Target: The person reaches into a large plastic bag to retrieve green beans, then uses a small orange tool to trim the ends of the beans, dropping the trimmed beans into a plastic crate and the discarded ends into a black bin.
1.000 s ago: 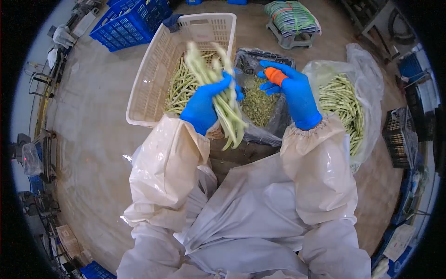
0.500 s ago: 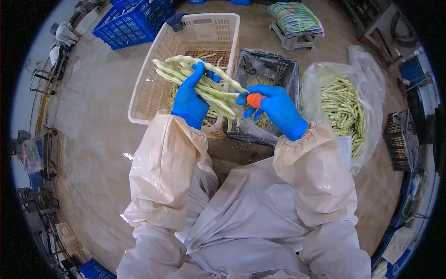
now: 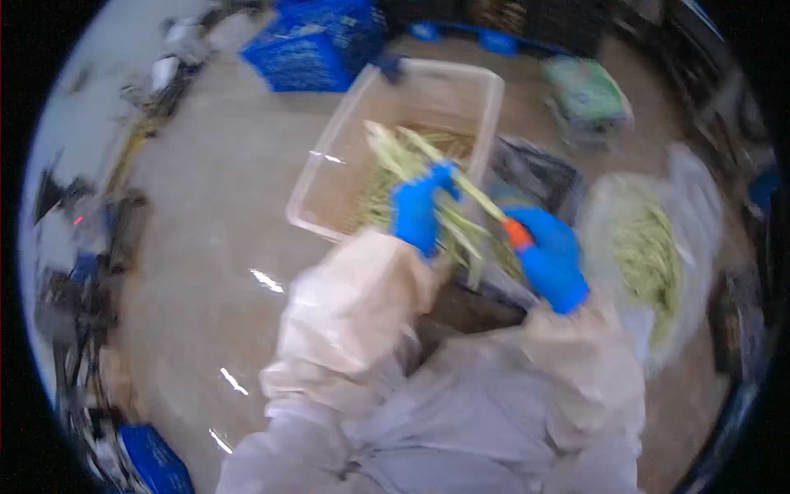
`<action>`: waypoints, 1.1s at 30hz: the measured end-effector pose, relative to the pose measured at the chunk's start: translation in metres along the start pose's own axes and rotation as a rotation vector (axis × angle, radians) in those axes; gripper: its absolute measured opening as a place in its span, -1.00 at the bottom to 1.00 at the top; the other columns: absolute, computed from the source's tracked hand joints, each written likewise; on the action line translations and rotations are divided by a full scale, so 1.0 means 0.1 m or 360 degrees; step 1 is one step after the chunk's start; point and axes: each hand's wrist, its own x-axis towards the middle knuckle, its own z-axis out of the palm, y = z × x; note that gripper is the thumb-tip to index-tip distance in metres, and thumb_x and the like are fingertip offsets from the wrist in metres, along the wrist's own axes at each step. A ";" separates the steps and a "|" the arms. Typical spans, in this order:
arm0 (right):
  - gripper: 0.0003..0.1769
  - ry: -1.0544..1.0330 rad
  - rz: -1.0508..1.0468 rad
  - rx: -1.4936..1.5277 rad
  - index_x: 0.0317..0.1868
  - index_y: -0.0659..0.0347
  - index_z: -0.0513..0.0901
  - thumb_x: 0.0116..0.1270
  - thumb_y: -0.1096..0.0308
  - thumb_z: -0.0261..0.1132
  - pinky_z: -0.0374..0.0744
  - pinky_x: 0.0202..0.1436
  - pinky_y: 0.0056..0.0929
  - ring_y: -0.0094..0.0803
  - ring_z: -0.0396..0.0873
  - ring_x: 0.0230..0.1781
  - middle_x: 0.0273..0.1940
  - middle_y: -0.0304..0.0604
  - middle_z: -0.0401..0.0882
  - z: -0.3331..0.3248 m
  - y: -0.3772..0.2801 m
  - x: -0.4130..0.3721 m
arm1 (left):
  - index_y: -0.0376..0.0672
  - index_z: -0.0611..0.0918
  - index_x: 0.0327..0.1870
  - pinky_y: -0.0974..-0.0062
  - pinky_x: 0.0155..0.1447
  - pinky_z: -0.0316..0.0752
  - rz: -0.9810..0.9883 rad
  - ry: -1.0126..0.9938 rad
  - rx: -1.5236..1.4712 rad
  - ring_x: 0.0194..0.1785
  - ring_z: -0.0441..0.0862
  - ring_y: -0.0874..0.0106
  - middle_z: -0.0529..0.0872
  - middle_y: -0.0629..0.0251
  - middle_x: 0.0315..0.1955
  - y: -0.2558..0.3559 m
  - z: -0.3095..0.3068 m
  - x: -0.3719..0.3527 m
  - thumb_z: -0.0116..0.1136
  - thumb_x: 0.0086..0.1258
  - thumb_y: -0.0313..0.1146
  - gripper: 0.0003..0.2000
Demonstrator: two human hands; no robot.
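My left hand (image 3: 416, 216), in a blue glove, is closed around a bunch of long pale green beans (image 3: 390, 155) whose ends stick out on both sides. My right hand (image 3: 556, 262), also blue-gloved with an orange band (image 3: 518, 235) on one finger, pinches the near end of one long bean (image 3: 476, 194) that slants across from the bunch. Both hands are over the near right side of a whitish plastic crate (image 3: 317, 177) with beans inside. Motion blur hides the exact finger contact.
Right of the crate stands a dark, plastic-lined bin (image 3: 550, 174). Further right is a clear plastic bag (image 3: 701, 218) full of beans (image 3: 650, 255). Blue crates (image 3: 309, 62) stand at the back, and a wrapped green bundle (image 3: 586, 92) sits back right.
The view has swung, so the scene sits further right and lower, and is blurred. Both hands keep their hold; the right hand is lower relative to the left, with the bean slanting between them.
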 end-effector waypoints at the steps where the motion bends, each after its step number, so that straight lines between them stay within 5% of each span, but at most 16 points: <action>1: -0.80 -0.0075 0.0277 0.0249 -0.15 0.19 0.63 0.27 0.31 0.21 0.54 -0.18 -0.30 -0.20 0.60 -0.29 -0.25 0.00 0.61 -0.01 0.01 -0.01 | -0.20 0.59 -0.61 0.51 -0.30 0.34 -0.0010 -0.0004 0.0124 -0.46 0.44 0.56 0.56 0.36 -0.57 -0.03 -0.04 0.04 0.25 0.18 -0.16 -0.70; 2: -0.80 -0.0032 0.0263 0.0285 -0.15 0.23 0.62 0.27 0.34 0.21 0.55 -0.25 -0.36 -0.32 0.60 -0.30 -0.33 -0.06 0.63 -0.03 0.05 0.00 | -0.20 0.59 -0.60 0.52 -0.33 0.35 0.0126 0.0028 0.0297 -0.50 0.46 0.55 0.57 0.35 -0.60 -0.05 -0.03 0.01 0.25 0.19 -0.19 -0.72; 4: -0.81 -0.0001 0.0537 0.0813 -0.16 0.25 0.60 0.28 0.36 0.21 0.53 -0.36 -0.46 -0.41 0.58 -0.40 -0.40 -0.15 0.62 -0.12 0.02 0.08 | -0.28 0.62 -0.39 0.49 -0.34 0.41 -0.0079 0.0036 -0.0006 -0.49 0.53 0.47 0.61 0.31 -0.58 0.06 0.07 -0.07 0.30 0.15 -0.31 -0.80; 9: -0.85 -0.0131 0.0709 0.0723 -0.20 0.27 0.58 0.31 0.38 0.16 0.45 -0.49 -0.58 -0.51 0.52 -0.54 -0.44 -0.21 0.58 -0.35 -0.06 0.18 | -0.23 0.60 -0.08 0.46 -0.01 0.48 0.0519 -0.0492 0.0600 -0.14 0.62 0.46 0.69 0.23 -0.24 0.04 0.20 -0.18 0.31 0.13 -0.40 -0.68; 16: -0.83 -0.0310 0.0592 0.0709 -0.23 0.31 0.60 0.29 0.39 0.15 0.47 -0.50 -0.52 -0.50 0.51 -0.53 -0.47 -0.20 0.57 -0.35 -0.01 0.13 | -0.19 0.56 -0.03 0.38 0.01 0.48 0.0986 -0.0647 0.1099 -0.10 0.63 0.21 0.66 0.12 -0.20 -0.11 0.22 -0.22 0.36 0.09 -0.32 -0.59; 17: -0.84 -0.0321 0.0562 0.0644 -0.22 0.31 0.59 0.28 0.41 0.15 0.48 -0.50 -0.50 -0.50 0.51 -0.53 -0.47 -0.19 0.57 -0.36 0.00 0.13 | -0.18 0.57 -0.05 0.34 -0.03 0.49 0.0699 -0.0704 0.1188 -0.12 0.62 0.17 0.66 0.10 -0.20 -0.10 0.20 -0.22 0.39 0.06 -0.25 -0.57; 25: -0.85 0.0035 -0.0318 -0.0651 -0.20 0.24 0.59 0.25 0.41 0.17 0.48 -0.49 -0.40 -0.47 0.51 -0.55 -0.49 -0.15 0.56 -0.24 -0.06 0.06 | -0.19 0.59 -0.07 0.32 -0.09 0.49 0.0708 -0.0521 0.1621 -0.17 0.63 0.17 0.66 0.07 -0.24 -0.09 0.23 -0.31 0.37 0.09 -0.24 -0.60; 31: -0.84 0.0041 0.0898 0.1229 -0.21 0.30 0.57 0.28 0.39 0.17 0.45 -0.53 -0.49 -0.47 0.51 -0.57 -0.47 -0.15 0.58 -0.30 -0.12 0.15 | -0.24 0.60 -0.05 0.46 -0.14 0.50 0.0325 -0.0640 0.0585 -0.25 0.59 0.48 0.68 0.30 -0.29 -0.08 0.32 -0.35 0.34 0.14 -0.34 -0.64; 33: -0.84 0.0083 0.0858 0.1413 -0.21 0.32 0.57 0.28 0.40 0.17 0.45 -0.53 -0.52 -0.47 0.50 -0.57 -0.46 -0.15 0.58 -0.24 -0.12 0.16 | -0.25 0.60 -0.07 0.50 -0.16 0.51 0.0234 -0.0575 0.0418 -0.27 0.58 0.53 0.67 0.33 -0.31 -0.09 0.34 -0.37 0.34 0.14 -0.36 -0.66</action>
